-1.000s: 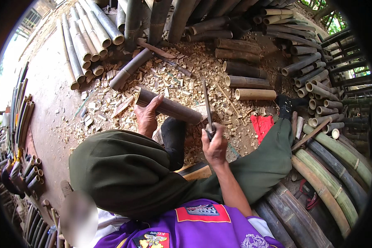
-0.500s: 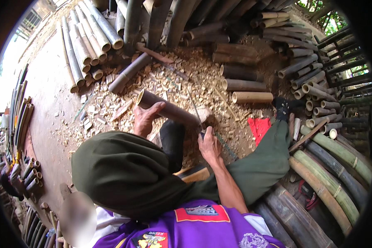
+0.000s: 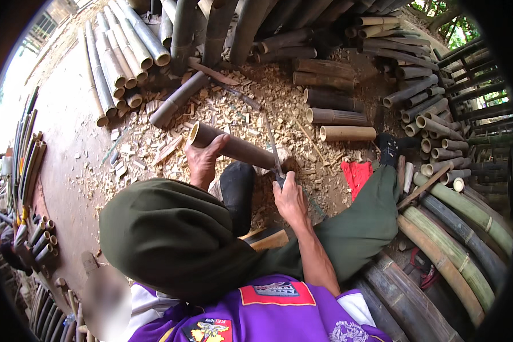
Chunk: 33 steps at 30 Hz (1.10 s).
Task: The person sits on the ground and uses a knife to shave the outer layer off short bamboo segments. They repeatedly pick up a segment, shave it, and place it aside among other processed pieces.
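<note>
My left hand [image 3: 203,161] grips a short brown bamboo section [image 3: 233,146] near its open end, holding it tilted over the ground in front of my knees. My right hand [image 3: 288,196] is closed around the handle of a long knife [image 3: 272,151], whose blade lies against the far end of that bamboo section. My legs in green trousers [image 3: 347,228] spread to either side, and a dark boot [image 3: 236,191] sits below the section.
Wood chips [image 3: 239,108] cover the ground ahead. Cut bamboo pieces [image 3: 336,117] lie to the right, long pale poles [image 3: 119,57] at upper left, thick green culms [image 3: 456,251] at right. A red cloth [image 3: 356,174] lies by my right leg.
The knife came down from a raised position onto the bamboo section. My left hand turned the section so that its open end lifted toward the left.
</note>
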{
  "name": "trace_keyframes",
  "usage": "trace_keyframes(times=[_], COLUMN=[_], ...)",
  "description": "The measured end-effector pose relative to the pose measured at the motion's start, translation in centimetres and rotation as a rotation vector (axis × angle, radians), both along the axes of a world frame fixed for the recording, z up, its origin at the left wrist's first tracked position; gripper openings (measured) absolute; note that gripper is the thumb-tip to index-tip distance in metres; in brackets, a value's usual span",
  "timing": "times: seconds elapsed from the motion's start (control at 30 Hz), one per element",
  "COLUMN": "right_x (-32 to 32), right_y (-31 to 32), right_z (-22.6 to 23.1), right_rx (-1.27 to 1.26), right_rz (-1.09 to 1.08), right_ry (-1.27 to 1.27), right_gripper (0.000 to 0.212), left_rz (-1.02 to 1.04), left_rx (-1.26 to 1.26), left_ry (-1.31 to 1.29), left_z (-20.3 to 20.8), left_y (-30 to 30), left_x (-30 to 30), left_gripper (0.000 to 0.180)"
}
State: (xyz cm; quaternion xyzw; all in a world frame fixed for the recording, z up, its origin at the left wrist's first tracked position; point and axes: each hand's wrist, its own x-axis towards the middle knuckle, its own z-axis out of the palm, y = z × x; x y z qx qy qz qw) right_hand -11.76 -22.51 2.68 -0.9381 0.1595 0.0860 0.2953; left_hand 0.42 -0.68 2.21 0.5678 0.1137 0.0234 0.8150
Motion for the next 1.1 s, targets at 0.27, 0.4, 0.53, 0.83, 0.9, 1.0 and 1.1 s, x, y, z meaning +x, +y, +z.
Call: trace_keyframes(times=[0.27,0.4,0.53,0.83,0.9,1.0,1.1], right_x=[1.0,0.6,1.3,2.1,1.3,-0.7,0.8], right_y=[-1.3,-0.3,0.2,-0.8,-0.1,-2.2,-3.0], right_z=[-2.2,-1.0,5.4,2.0,3.5,-0.5,-3.2], right_rx=[-0.117,0.069,0.153,0.133,0.188,0.158,-0.077], right_rz=[-0.021,-0.022,-0.034,0.022,0.033,0.014,0.013], right_ry=[0.042,-0.061,-0.306,-0.043,-0.208,-0.364,0.124], right_gripper=[0.031,0.036,0.034,0.034,0.033,0.034,0.032], left_rz=[-0.047,-0.061,-0.025,-0.109,-0.194,-0.237,-0.284], left_rx=[0.020,0.141,0.033,0.039,-0.009,-0.132,-0.125], left_ry=[-0.003,-0.032,-0.014,0.080,0.172,0.068,0.053], left_z=[0.5,0.6,-1.1,-1.7,-2.5,-2.0,-0.9], left_y=[-1.3,0.4,-0.1,3.8,5.0,1.7,2.9], left_x=[0.9,0.0,0.3,0.6,0.5,0.5,1.7], left_gripper=[0.031,0.032,0.032,0.038,0.038,0.041,0.048])
